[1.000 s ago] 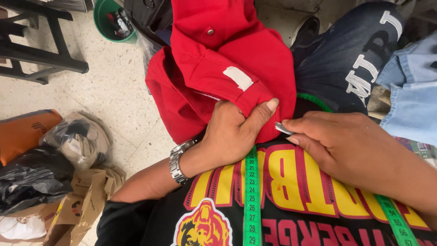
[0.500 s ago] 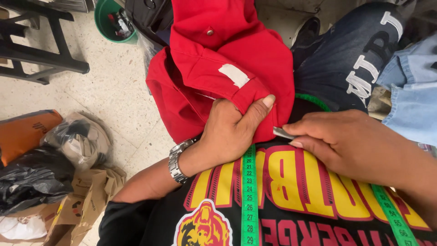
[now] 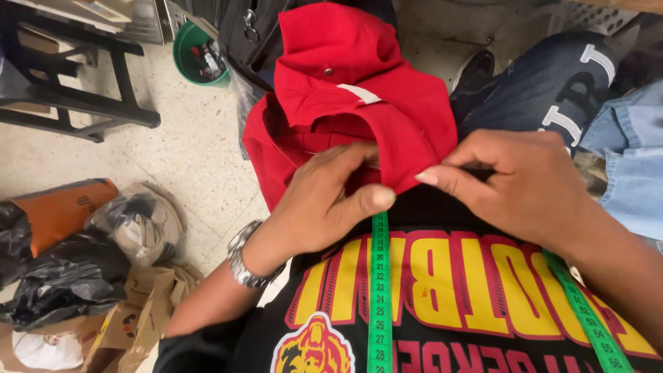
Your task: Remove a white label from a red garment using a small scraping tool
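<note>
Nearest: black shirt [image 3: 442, 304] w/ red-yellow print lying flat, green tape measure [image 3: 379, 290] running down its middle. Left hand [image 3: 324, 200], w/ a wristwatch [image 3: 242, 259], is pinching the tape's top end, thumb pressing it at the shirt's upper edge. Right hand [image 3: 525, 183] is closing fingertips on the red garment [image 3: 359, 103] edge just beside. Beyond: green bucket [image 3: 197, 55] sitting on the floor.

The left hand [image 3: 324, 200] has slid its thumb down onto the top end of the green measuring tape [image 3: 379, 290]. The right hand [image 3: 518, 183] has moved up beside it, pinching the edge of the red fabric garment [image 3: 387, 110].
</note>
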